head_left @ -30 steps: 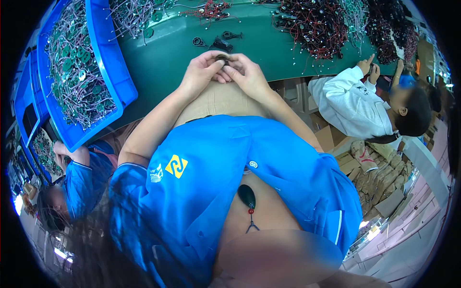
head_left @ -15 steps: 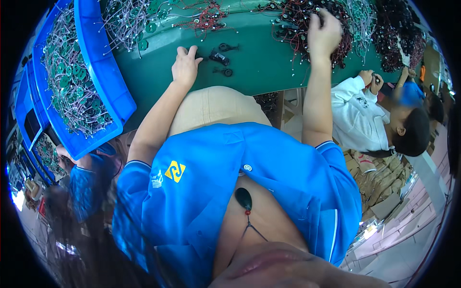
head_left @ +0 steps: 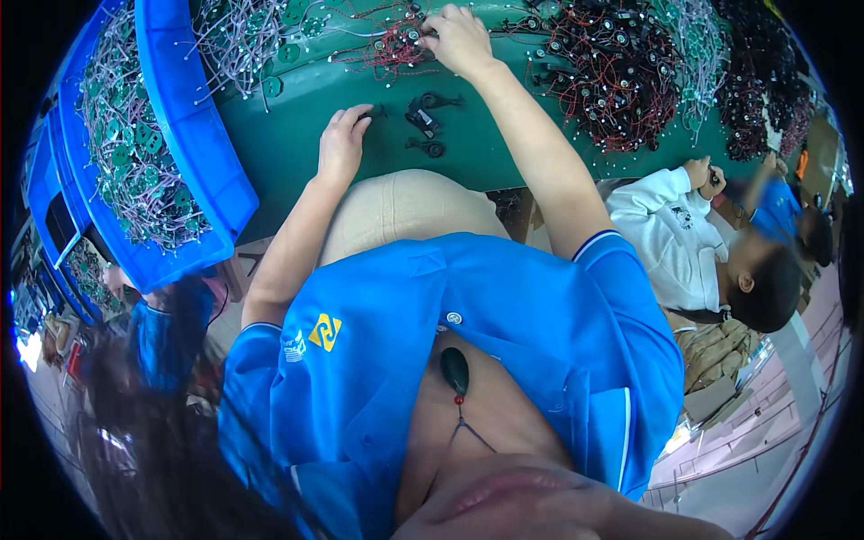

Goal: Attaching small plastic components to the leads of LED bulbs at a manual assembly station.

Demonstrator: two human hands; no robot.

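Note:
My left hand (head_left: 341, 147) is over the near part of the green table. Its thumb and fingertips are closed on a small black part (head_left: 374, 112). Just right of it lie several black plastic pieces: a blocky one (head_left: 419, 118), one with a ring and arm (head_left: 438, 100), and a small ringed one (head_left: 427, 147). Farther out, my right hand (head_left: 459, 43) bends its fingers at the right edge of a small heap of red wires (head_left: 387, 49). A small round part with red wires (head_left: 414, 34) shows at its fingertips, partly hidden.
A blue bin (head_left: 184, 126) at the left holds green discs with pale wires; more (head_left: 261, 49) lie beside it. To the right are a large heap of red-wired black parts (head_left: 621, 72) and green-white wires (head_left: 697, 63). A person in a white top (head_left: 666, 225) sits at the right.
My right hand has moved left from the large red-wired heap to the smaller one. My left hand has drawn slightly nearer, and its fingers have closed on a small black part.

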